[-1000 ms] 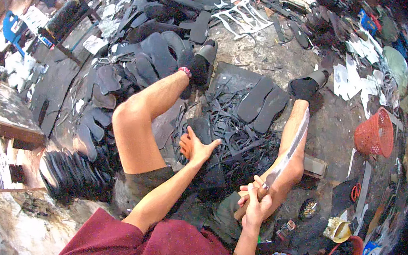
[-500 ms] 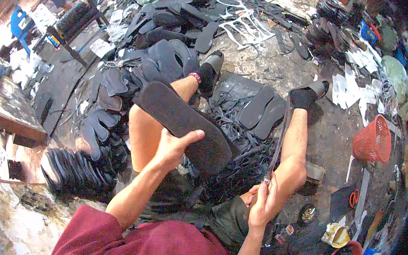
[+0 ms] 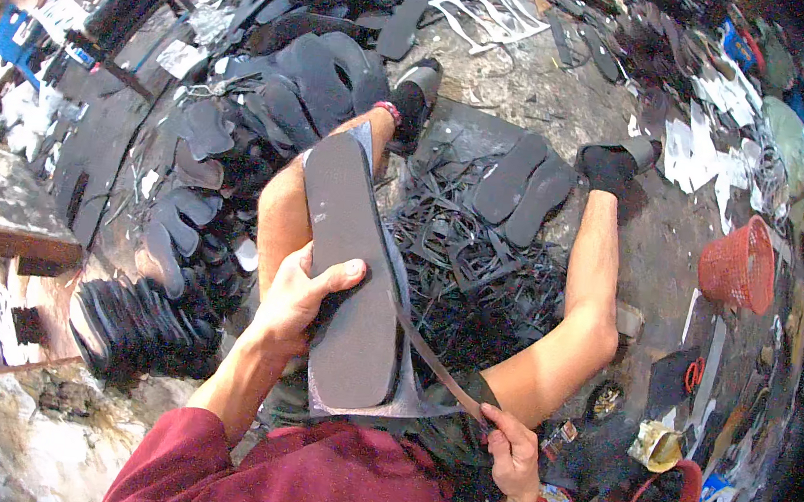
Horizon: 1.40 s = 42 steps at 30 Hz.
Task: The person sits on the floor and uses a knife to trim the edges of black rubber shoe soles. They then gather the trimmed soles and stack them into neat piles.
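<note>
1. Your left hand grips the long dark grey rubber sole blank across its middle; it rests on your left thigh, its long axis running away from you toward your foot.
2. Your right hand pinches a thin dark cut strip trailing from the blank's right edge.

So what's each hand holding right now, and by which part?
The left hand grips a dark sole-shaped rubber sheet at its left edge. The right hand holds a knife by its handle end.

Rubber scraps crowd the floor between both knees.
</note>
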Motion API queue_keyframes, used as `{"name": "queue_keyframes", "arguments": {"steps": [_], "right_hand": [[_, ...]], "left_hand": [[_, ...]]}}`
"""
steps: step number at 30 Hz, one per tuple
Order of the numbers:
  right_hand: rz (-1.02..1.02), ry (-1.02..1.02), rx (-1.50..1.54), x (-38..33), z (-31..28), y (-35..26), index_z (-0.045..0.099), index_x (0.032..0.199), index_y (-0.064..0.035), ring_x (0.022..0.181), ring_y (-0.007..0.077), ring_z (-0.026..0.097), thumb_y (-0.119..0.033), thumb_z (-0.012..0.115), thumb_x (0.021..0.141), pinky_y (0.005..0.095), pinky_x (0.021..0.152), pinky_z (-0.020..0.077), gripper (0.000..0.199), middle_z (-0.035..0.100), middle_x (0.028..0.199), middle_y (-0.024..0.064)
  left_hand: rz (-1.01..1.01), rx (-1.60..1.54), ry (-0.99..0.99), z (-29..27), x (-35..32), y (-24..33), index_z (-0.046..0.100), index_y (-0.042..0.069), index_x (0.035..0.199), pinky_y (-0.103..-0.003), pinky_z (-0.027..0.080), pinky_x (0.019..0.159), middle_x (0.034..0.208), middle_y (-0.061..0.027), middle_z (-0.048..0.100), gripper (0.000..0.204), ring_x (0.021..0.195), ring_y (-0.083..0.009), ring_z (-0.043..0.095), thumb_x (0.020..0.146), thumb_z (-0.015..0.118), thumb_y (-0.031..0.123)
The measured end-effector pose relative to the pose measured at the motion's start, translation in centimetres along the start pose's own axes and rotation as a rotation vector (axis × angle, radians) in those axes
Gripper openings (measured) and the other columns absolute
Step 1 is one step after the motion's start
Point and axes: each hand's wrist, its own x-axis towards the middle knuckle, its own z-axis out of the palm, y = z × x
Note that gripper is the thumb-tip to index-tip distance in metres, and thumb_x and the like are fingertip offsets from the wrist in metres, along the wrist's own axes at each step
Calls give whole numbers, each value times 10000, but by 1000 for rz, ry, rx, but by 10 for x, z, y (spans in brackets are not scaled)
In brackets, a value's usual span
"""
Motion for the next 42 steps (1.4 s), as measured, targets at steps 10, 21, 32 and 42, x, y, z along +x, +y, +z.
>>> {"name": "queue_keyframes", "arguments": {"steps": [10, 21, 32, 42], "right_hand": [[-212, 112, 187, 148, 94, -2, 583, 1409, -162, 936, 298, 690, -52, 561, 950, 378, 830, 546, 473, 684, 1154, 160], [-305, 90, 167, 124, 106, -62, 616, 1360, -103, 803, 305, 619, -73, 604, 963, 361, 756, 515, 398, 608, 922, 137], [-220, 144, -143, 61, 93, -3, 661, 1271, -118, 792, 326, 627, -11, 657, 839, 419, 692, 521, 446, 631, 910, 132], [-497, -181, -465, 162, 16, -77, 630, 1342, -225, 631, 245, 599, -156, 676, 896, 386, 573, 517, 454, 554, 761, 39]], "left_hand": [[-22, 64, -85, 12, 3, -15, 583, -28, 1258, -357, 510, 952, 1122, -105, 692, 707, 1017, -213, 659, 720, 904, 299], [88, -173, -138, -10, 9, 24, 665, 40, 1174, -298, 569, 778, 996, -40, 727, 309, 844, -144, 704, 954, 699, 254], [-85, -223, -197, -33, 0, 5, 694, 25, 1122, -312, 565, 769, 996, -42, 732, 321, 847, -130, 687, 889, 790, 223], [-93, -38, -271, -37, 7, 17, 721, 38, 1050, -279, 534, 746, 931, -18, 726, 244, 818, -97, 652, 868, 818, 168]]}}
